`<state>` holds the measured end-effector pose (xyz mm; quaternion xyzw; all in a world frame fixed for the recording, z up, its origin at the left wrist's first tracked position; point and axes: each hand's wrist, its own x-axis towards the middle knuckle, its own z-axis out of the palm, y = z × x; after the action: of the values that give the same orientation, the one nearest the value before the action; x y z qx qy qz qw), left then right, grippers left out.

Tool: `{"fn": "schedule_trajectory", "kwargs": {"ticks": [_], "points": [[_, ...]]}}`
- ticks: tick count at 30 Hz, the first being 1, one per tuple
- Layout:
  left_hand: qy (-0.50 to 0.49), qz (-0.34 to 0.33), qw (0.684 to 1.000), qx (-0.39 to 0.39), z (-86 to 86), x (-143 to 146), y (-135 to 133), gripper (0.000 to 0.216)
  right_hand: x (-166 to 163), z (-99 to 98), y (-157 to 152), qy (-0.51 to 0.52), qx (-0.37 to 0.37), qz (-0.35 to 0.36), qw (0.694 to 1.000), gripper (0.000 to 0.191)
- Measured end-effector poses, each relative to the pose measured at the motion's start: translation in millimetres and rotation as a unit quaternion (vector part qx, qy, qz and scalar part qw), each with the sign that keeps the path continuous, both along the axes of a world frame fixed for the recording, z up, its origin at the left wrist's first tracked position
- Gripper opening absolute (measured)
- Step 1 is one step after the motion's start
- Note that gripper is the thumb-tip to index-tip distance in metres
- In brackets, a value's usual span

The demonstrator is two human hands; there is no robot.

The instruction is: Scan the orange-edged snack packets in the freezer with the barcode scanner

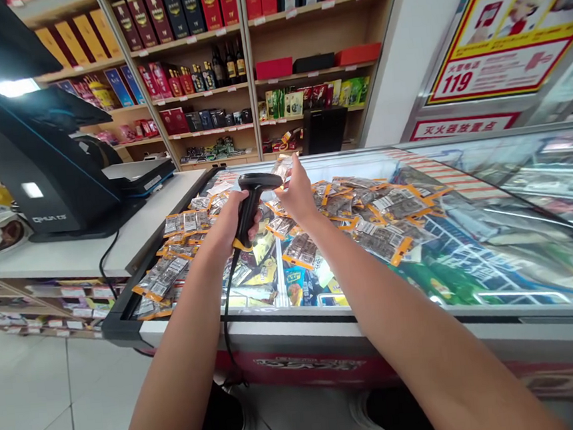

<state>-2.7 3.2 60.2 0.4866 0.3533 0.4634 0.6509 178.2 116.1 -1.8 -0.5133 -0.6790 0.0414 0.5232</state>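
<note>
My left hand [233, 221] is wrapped round the grip of a black barcode scanner [258, 180], whose head points to the right. Its cable hangs down over the freezer's front edge. In my right hand [296, 191] is a small snack packet [283, 167], pinched just beyond the scanner's head. Many similar clear packets with orange edges lie on the glass freezer top, one heap to the right [366, 211] and another to the left [187, 224]. Part of the held packet is hidden by my fingers.
A chest freezer [316, 319] spans the front, with bagged goods under its glass. On the left, a white counter [93, 248] carries a black checkout machine [36, 163]. Shelves [191, 42] of boxes and bottles stand behind. A black panel [326, 130] rises past the freezer's far edge.
</note>
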Motion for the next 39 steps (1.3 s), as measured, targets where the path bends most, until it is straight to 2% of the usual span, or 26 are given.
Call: {"fn": "schedule_trajectory", "kwargs": {"ticks": [5,8,11,13,15,18,20,22,24,26,29,34,37,39], "points": [[-0.001,-0.001,1.0,0.003,1.2,0.7,-1.5,0.03,-1.2,3.9,-4.0,-0.015,-0.01,-0.012,1.0,0.092],[-0.007,0.035,0.999,0.023,-0.1,0.5,1.8,0.031,-2.4,13.3,-11.8,-0.032,-0.046,-0.025,0.998,0.093],[-0.026,0.149,0.987,0.051,-1.9,-1.0,7.0,0.03,-1.2,18.9,-18.8,-0.102,-0.134,-0.051,0.984,0.083],[-0.035,0.241,0.967,0.078,-3.5,-2.8,10.8,0.027,0.3,17.3,-22.1,-0.148,-0.176,-0.085,0.97,0.072],[-0.027,0.317,0.942,0.11,-5.3,-4.5,14.4,0.025,0.6,13.0,-25.6,-0.162,-0.173,-0.129,0.963,0.069],[0.003,0.388,0.91,0.145,-8.2,-5.8,19.2,0.024,-6.8,9.3,-33.6,-0.155,-0.11,-0.158,0.969,0.073],[0.013,0.416,0.898,0.144,-9.6,-6.2,22.0,0.022,-19.8,11.2,-40.3,-0.165,-0.067,-0.134,0.975,0.067],[0.012,0.446,0.885,0.132,-10.5,-7.3,24.5,0.021,-38.8,14.6,-44.5,-0.177,-0.058,-0.072,0.98,0.055],[0.004,0.482,0.868,0.123,-11.0,-9.6,27.0,0.021,-61.5,15.7,-42.8,-0.163,-0.11,0.014,0.98,0.044],[-0.008,0.511,0.851,0.12,-11.6,-13.0,29.7,0.022,-84.5,13.1,-33.9,-0.132,-0.196,0.077,0.969,0.036],[-0.023,0.526,0.843,0.109,-13.1,-18.0,33.4,0.024,-114.6,6.2,-12.6,-0.097,-0.28,0.072,0.952,0.031],[-0.012,0.49,0.865,0.106,-16.4,-20.0,35.0,0.031,-147.6,3.8,15.1,-0.048,-0.31,-0.055,0.948,0.059],[-0.004,0.495,0.862,0.108,-17.1,-17.6,34.0,0.031,-153.3,3.8,22.6,-0.041,-0.306,-0.091,0.947,0.049],[-0.017,0.496,0.863,0.092,-17.0,-15.3,33.8,0.028,-150.4,2.6,26.2,-0.029,-0.314,-0.067,0.946,0.036]]}}
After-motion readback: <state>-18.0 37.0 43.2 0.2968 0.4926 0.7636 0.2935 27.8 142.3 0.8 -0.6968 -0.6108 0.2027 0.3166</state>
